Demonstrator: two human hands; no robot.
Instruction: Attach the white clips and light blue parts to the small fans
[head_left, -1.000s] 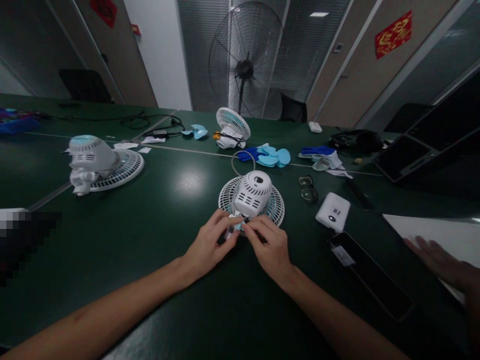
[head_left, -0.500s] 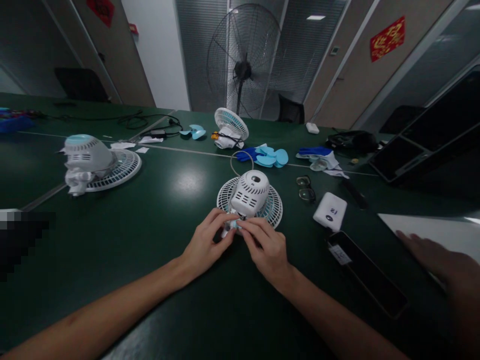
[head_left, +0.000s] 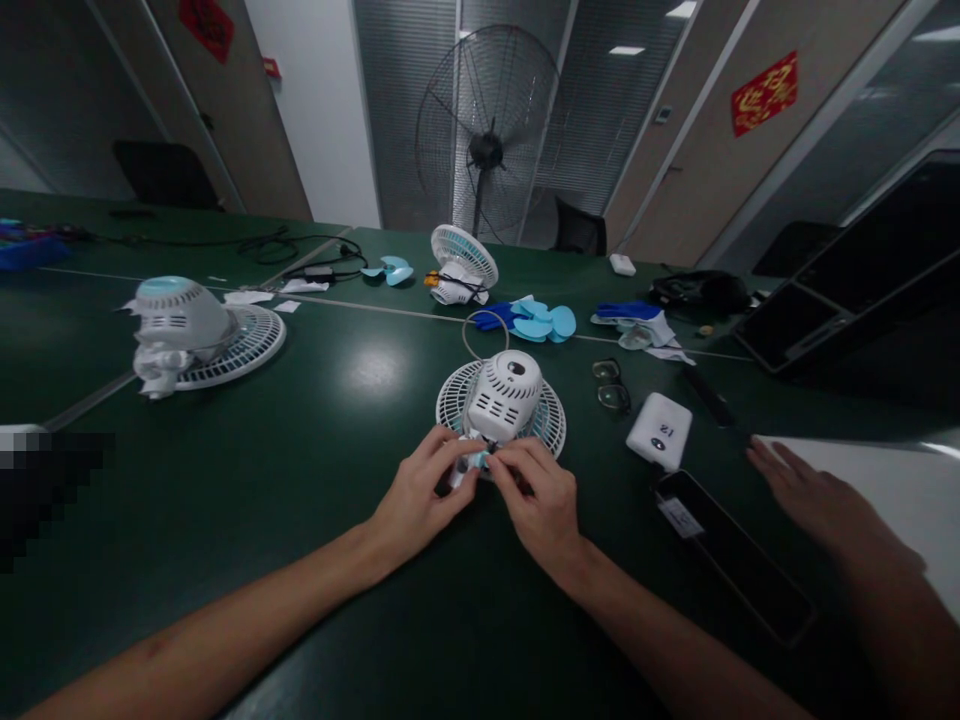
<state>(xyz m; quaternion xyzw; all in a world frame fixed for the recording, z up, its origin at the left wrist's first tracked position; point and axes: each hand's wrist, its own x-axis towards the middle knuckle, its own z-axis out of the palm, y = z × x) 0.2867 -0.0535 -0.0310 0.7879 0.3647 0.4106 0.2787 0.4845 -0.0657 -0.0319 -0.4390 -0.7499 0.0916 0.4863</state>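
"Green table (head_left: 322, 430), glossy: where is the nearest white fan (head_left: 504, 393)?"
"Grille-down, centre; at its near edge, the left hand (head_left: 420, 490) and right hand (head_left: 541, 500) pinch a small pale-blue part (head_left: 479, 459)."
"And the room?"
"Tall pedestal fan (head_left: 486, 151) before grey blinds (head_left: 401, 130), beyond the table."

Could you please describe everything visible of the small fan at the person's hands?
The small fan lies face down on the green table. Its white, plastic-looking motor housing, with vent slots and a dark round spot, sits above a round white grille showing light blue through it. The left hand and right hand touch its near end, partly hiding it.
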